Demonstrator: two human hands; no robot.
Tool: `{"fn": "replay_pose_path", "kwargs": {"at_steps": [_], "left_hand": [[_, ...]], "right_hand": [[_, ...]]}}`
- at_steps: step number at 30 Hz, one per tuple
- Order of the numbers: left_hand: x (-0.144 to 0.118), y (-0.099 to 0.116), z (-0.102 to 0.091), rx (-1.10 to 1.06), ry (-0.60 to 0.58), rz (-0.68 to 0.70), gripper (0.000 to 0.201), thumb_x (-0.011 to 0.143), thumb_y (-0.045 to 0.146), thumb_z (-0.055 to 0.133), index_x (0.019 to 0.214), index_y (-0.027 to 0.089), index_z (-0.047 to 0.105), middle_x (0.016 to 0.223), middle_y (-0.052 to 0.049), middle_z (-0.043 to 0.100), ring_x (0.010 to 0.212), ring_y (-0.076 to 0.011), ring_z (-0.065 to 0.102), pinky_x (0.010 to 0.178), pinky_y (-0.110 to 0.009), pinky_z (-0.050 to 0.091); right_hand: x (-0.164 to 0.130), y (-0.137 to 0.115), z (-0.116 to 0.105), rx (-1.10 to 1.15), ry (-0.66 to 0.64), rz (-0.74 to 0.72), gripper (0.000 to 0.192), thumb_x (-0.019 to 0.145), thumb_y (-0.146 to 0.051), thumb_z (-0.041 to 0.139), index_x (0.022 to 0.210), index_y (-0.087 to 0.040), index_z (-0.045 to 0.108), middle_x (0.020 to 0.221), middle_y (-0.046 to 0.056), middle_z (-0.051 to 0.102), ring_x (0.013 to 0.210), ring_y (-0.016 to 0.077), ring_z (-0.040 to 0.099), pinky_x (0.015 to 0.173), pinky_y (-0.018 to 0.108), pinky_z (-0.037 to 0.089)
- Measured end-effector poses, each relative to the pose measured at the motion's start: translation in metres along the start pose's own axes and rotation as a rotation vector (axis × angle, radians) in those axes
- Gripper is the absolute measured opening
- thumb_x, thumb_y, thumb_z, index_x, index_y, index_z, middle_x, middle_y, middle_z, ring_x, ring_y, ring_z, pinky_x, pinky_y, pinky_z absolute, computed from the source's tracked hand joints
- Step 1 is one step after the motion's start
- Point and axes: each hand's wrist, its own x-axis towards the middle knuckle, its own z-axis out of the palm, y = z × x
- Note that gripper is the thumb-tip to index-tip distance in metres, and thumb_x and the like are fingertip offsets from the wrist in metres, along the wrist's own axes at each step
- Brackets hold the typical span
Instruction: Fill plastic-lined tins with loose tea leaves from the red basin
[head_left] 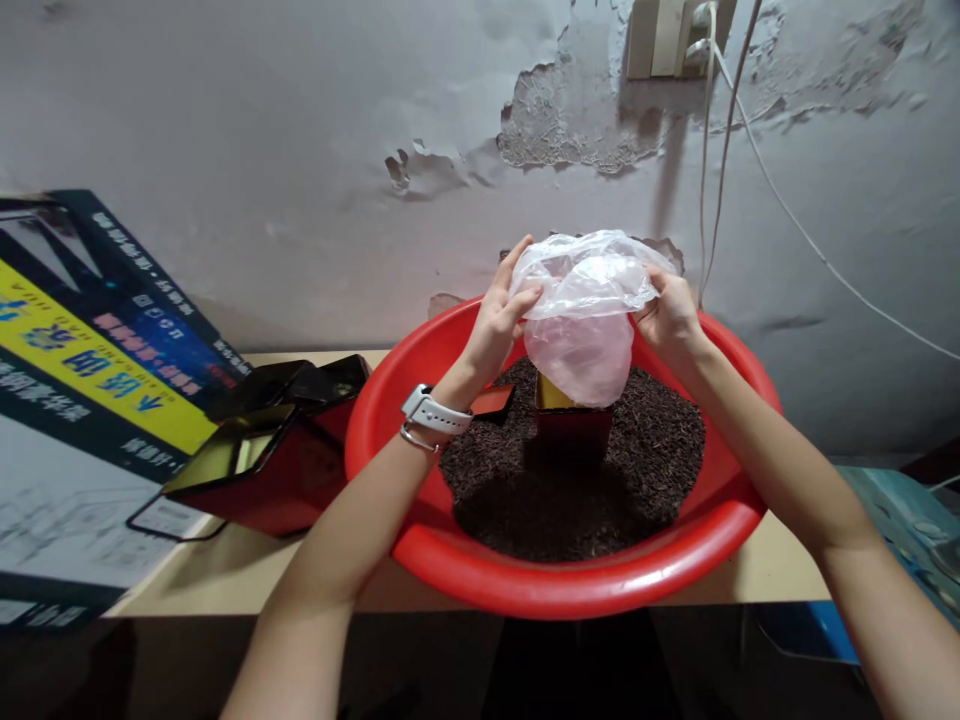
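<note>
Bag (579, 350) is gripped at its left edge by the left hand (501, 312) and pinched at its right by the right hand (667, 312), presumably so that its mouth is kept spread. Its lower part is hung at the mouth of the tin (574, 438); entry cannot be told. Tin is stood in dark flakes (487, 475), probably steadied by them; flakes are contained in the basin (570, 592)

- You have two hands, left hand (491, 325) and right hand (670, 315).
- One plastic bag (577, 355).
- One red tub (570, 598), one tin (572, 440) inside.
- Near your table's (214, 592) left edge, at least one open tin (296, 490).
- One watch (439, 416) on you.
</note>
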Motion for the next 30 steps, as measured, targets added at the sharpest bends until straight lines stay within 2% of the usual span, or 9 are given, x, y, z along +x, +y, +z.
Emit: {"fn": "replay_pose_path", "kwargs": {"at_steps": [2,4,6,9,13,17,20,24,30], "left_hand": [[0.005,-0.011,-0.008,0.081,0.078,0.036,0.060,0.082,0.041,0.063,0.137,0.027,0.042,0.124,-0.008,0.062,0.116,-0.0261,0.061,0.089,-0.033,0.054],[0.010,-0.020,-0.018,0.184,0.151,0.081,0.050,0.082,0.034,0.064,0.128,0.024,0.049,0.115,-0.007,0.064,0.109,-0.0234,0.064,0.087,-0.030,0.054],[0.012,-0.021,-0.025,0.281,0.186,0.132,0.039,0.081,0.026,0.063,0.118,0.022,0.055,0.106,-0.006,0.065,0.103,-0.0212,0.065,0.085,-0.029,0.054],[0.008,-0.009,-0.024,0.400,0.161,0.249,0.029,0.078,0.016,0.059,0.107,0.020,0.061,0.102,-0.004,0.068,0.102,-0.0193,0.065,0.091,-0.030,0.053],[-0.004,0.013,-0.009,0.564,0.103,0.410,0.026,0.080,0.012,0.055,0.102,0.021,0.066,0.111,-0.004,0.068,0.111,-0.0202,0.061,0.102,-0.037,0.048],[-0.009,0.019,-0.003,0.608,0.272,0.375,0.028,0.084,0.025,0.063,0.112,0.022,0.063,0.122,-0.007,0.064,0.119,-0.0236,0.057,0.104,-0.039,0.046],[-0.009,0.015,-0.003,0.502,0.262,0.247,0.051,0.082,0.043,0.070,0.126,0.023,0.053,0.133,-0.010,0.058,0.122,-0.0270,0.056,0.100,-0.040,0.048],[-0.010,0.008,0.005,0.346,0.072,0.050,0.077,0.069,0.051,0.080,0.132,0.023,0.046,0.133,-0.014,0.058,0.120,-0.0306,0.059,0.097,-0.043,0.052],[-0.014,0.007,0.020,0.180,-0.005,-0.235,0.053,0.079,0.046,0.072,0.121,0.020,0.055,0.111,-0.013,0.069,0.102,-0.0285,0.067,0.077,-0.038,0.059]], "right_hand": [[-0.001,0.005,0.000,-0.066,-0.027,0.022,0.038,0.077,-0.043,0.056,0.108,-0.020,0.058,0.102,0.010,0.065,0.101,0.0242,0.061,0.081,0.038,0.053],[-0.003,0.003,-0.002,-0.193,-0.062,-0.035,0.045,0.076,-0.041,0.058,0.117,-0.022,0.055,0.111,0.010,0.063,0.104,0.0247,0.059,0.084,0.040,0.052],[-0.007,-0.008,-0.004,-0.376,-0.100,-0.200,0.055,0.074,-0.038,0.063,0.126,-0.024,0.051,0.122,0.009,0.059,0.112,0.0257,0.056,0.088,0.041,0.051],[-0.020,-0.032,-0.003,-0.659,-0.224,-0.465,0.063,0.071,-0.033,0.067,0.131,-0.025,0.051,0.128,0.008,0.057,0.116,0.0259,0.053,0.091,0.041,0.048],[-0.042,-0.048,0.009,-0.990,-0.340,-0.548,0.046,0.074,-0.025,0.065,0.119,-0.021,0.061,0.099,0.006,0.066,0.088,0.0201,0.060,0.078,0.035,0.048],[-0.054,-0.040,0.021,-1.173,-0.188,-0.523,0.020,0.079,-0.019,0.056,0.097,-0.018,0.065,0.079,0.005,0.064,0.070,0.0164,0.056,0.066,0.032,0.043],[-0.056,-0.037,0.025,-1.074,-0.068,-0.514,0.016,0.079,-0.018,0.055,0.093,-0.018,0.063,0.071,0.003,0.059,0.068,0.0156,0.053,0.064,0.030,0.041],[-0.053,-0.040,0.023,-0.772,-0.085,-0.378,0.014,0.080,-0.025,0.059,0.092,-0.018,0.060,0.069,0.001,0.054,0.066,0.0147,0.051,0.061,0.030,0.042],[-0.041,-0.035,0.019,-0.372,-0.129,-0.085,0.017,0.069,-0.023,0.064,0.083,-0.016,0.058,0.074,0.001,0.054,0.069,0.0142,0.050,0.064,0.033,0.043]]}}
